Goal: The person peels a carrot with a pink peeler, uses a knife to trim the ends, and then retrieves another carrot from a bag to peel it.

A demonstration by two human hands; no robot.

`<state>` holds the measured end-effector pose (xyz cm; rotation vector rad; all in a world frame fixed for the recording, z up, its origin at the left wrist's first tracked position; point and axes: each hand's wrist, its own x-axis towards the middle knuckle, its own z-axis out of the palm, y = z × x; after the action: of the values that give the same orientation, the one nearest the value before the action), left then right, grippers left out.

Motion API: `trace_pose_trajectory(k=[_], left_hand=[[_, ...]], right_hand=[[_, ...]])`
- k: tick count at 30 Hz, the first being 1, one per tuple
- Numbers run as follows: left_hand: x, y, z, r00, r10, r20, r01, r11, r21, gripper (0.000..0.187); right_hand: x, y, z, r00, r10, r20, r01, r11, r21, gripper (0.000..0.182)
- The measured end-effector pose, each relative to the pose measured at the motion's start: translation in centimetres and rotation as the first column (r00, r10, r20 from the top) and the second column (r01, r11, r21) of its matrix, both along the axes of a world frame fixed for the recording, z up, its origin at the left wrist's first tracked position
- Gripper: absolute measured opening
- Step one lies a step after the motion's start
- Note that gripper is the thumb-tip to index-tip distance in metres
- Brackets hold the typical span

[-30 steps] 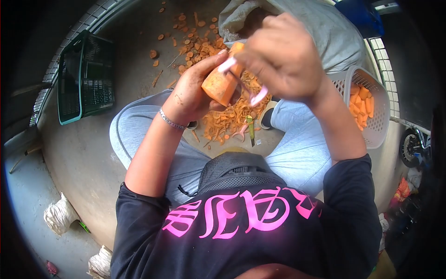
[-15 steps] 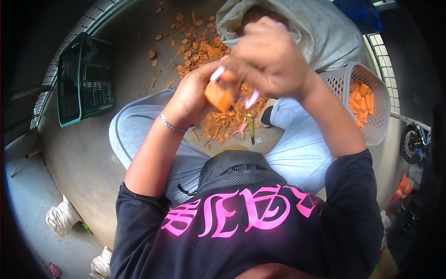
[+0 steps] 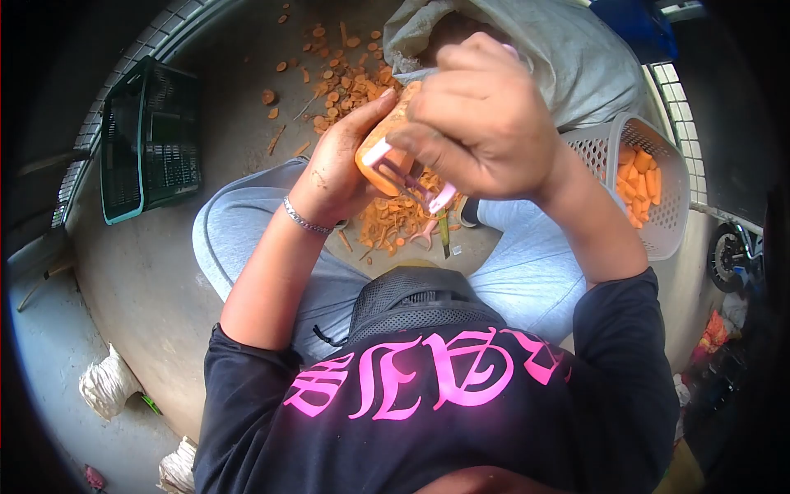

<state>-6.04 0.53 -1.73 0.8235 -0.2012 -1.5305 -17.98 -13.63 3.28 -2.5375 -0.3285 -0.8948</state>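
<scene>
A thick orange carrot point(image 3: 377, 145) is held at a slant in my left hand point(image 3: 336, 169), its fingers wrapped round the far side. My right hand point(image 3: 485, 119) is closed on a pink peeler point(image 3: 440, 198), whose blade end lies against or just over the near part of the carrot. Under both hands, orange peelings and slices point(image 3: 391, 221) lie heaped on the floor. A second pink peeler point(image 3: 423, 236) and a green-handled knife point(image 3: 445, 233) rest at the near edge of the heap.
At the right stands a grey perforated basket point(image 3: 676, 216) with carrot pieces point(image 3: 638, 185). A large pale sack point(image 3: 580, 70) lies open beyond my hands. On the left is a dark green crate point(image 3: 130, 177). My bent legs flank the peelings.
My right hand has moved slightly, and the pink peeler now shows more clearly at the carrot. The carrot has turned more upright, showing more of its length.
</scene>
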Motion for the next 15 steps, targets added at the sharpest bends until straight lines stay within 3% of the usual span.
trace_pose_trajectory(k=[4,7,9,11,12,15], left_hand=[[1.0,0.7,-3.1,0.993,-0.093,-0.07,0.082,0.984,-0.155,0.028],[0.7,0.7,-2.2,0.994,-0.077,0.082,0.08,0.996,-0.036,0.028],[0.2,0.5,-0.6,0.995,-0.053,0.086,0.046,0.996,0.081,0.029],[-0.3,-0.1,0.8,0.996,-0.013,-0.086,0.029,0.983,0.183,0.032],[-0.4,-0.3,1.0,0.999,-0.026,-0.036,0.032,0.983,0.181,0.038],[0.2,-0.2,1.0,0.994,-0.095,-0.057,0.101,0.99,0.103,0.04]], right_hand=[[0.2,0.4,-0.9,1.0,-0.007,0.015,0.007,1.0,0.023,0.015],[0.1,0.2,-1.0,0.999,-0.011,-0.034,0.01,1.0,-0.01,0.016],[-0.1,-0.6,-1.0,0.994,-0.036,-0.105,0.028,0.997,-0.074,0.021],[0.3,-3.0,-1.1,0.992,-0.094,-0.088,0.081,0.987,-0.14,0.015],[0.5,-4.3,-1.2,0.989,-0.122,-0.078,0.107,0.979,-0.173,0.012],[0.8,-6.9,-2.5,0.953,-0.302,0.015,0.302,0.952,-0.038,0.026]])
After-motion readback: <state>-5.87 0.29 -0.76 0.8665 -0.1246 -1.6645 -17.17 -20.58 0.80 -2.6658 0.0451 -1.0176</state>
